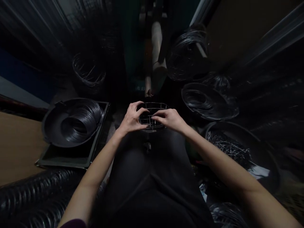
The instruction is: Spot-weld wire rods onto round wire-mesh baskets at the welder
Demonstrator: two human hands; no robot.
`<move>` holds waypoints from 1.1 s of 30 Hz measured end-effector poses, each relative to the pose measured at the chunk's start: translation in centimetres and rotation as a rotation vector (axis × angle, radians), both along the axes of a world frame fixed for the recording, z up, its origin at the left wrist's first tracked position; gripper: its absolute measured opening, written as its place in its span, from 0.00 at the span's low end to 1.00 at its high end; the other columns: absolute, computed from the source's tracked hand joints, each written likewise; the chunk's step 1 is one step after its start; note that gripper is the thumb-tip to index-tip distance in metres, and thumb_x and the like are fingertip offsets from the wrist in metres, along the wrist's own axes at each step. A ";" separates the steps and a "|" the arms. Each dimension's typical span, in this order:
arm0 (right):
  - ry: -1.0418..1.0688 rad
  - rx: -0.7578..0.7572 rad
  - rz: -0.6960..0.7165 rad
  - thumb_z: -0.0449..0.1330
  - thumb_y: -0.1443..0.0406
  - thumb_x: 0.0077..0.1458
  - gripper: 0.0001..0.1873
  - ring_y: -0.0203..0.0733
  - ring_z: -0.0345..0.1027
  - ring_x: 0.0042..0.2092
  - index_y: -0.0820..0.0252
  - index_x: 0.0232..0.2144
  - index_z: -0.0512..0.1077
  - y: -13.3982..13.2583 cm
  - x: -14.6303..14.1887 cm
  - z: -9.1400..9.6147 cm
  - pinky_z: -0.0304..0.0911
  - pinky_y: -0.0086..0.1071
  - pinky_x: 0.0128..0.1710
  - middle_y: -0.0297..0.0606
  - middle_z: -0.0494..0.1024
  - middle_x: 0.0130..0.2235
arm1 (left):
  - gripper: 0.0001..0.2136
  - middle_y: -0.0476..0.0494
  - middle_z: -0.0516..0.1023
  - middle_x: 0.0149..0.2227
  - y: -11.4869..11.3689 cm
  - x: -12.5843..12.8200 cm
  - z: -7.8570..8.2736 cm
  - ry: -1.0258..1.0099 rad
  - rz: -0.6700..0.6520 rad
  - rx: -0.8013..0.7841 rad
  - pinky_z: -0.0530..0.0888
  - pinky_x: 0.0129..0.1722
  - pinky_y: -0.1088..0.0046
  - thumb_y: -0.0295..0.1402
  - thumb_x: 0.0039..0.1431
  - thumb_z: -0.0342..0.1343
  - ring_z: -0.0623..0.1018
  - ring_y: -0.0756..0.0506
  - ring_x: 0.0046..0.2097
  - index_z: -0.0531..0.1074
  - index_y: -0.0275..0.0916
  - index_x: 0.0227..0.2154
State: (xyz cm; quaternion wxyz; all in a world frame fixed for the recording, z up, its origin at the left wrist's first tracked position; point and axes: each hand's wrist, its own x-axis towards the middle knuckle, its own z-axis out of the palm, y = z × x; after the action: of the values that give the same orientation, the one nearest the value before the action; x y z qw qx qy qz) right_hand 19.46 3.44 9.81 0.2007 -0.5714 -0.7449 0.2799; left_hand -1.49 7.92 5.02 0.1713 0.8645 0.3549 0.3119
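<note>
A small round basket of thin metal wire (156, 105), with rings joined by cross wires, is in front of my lap. My left hand (133, 117) grips its left side, fingers over the upper ring and thumb along the lower edge. From the right, my right hand (169, 119) reaches over the basket with thumb and forefinger pinched at a wire near its middle. Whether a separate loose wire is between those fingertips is too small and dark to tell. Just beyond the basket stands a dark machine with a pale cylindrical arm (156, 41).
On the left, a dark basin (51, 128) holding a wire coil (82, 122) rests on a crate (64, 163). Stacked wire rings (35, 190) lie below. At right are a pan of wire rings (196, 99) and a tub (263, 148) of short wire pieces (229, 147).
</note>
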 end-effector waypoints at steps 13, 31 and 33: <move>-0.689 0.494 0.222 0.50 0.64 0.66 0.19 0.40 0.78 0.37 0.57 0.55 0.72 0.1 1.0 -0.6 0.61 0.28 0.24 0.39 0.77 0.53 | 0.30 0.36 0.63 0.58 2.2 1.1 0.2 -0.067 0.046 -0.020 0.67 0.60 0.51 0.36 0.41 0.71 0.65 0.34 0.60 0.71 0.40 0.49; -0.587 0.400 0.128 0.53 0.62 0.65 0.18 0.42 0.76 0.43 0.52 0.56 0.71 2.2 1.2 0.9 0.61 0.29 0.30 0.36 0.79 0.50 | 0.30 0.41 0.70 0.49 5.7 1.2 2.2 -0.002 0.042 -0.121 0.70 0.56 0.55 0.40 0.37 0.72 0.70 0.37 0.53 0.71 0.39 0.45; -0.501 0.436 0.057 0.55 0.63 0.65 0.17 0.41 0.75 0.42 0.53 0.54 0.72 1.9 1.7 0.3 0.61 0.28 0.32 0.38 0.80 0.48 | 0.31 0.41 0.70 0.48 5.8 1.3 2.7 0.004 0.059 -0.140 0.71 0.54 0.56 0.40 0.36 0.73 0.71 0.38 0.51 0.70 0.38 0.46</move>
State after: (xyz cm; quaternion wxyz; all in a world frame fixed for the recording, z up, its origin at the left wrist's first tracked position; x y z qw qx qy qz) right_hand 21.15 5.33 10.13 0.1210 -0.5451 -0.8290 -0.0300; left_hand -0.23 13.67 7.73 0.2214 0.8403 0.4013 0.2897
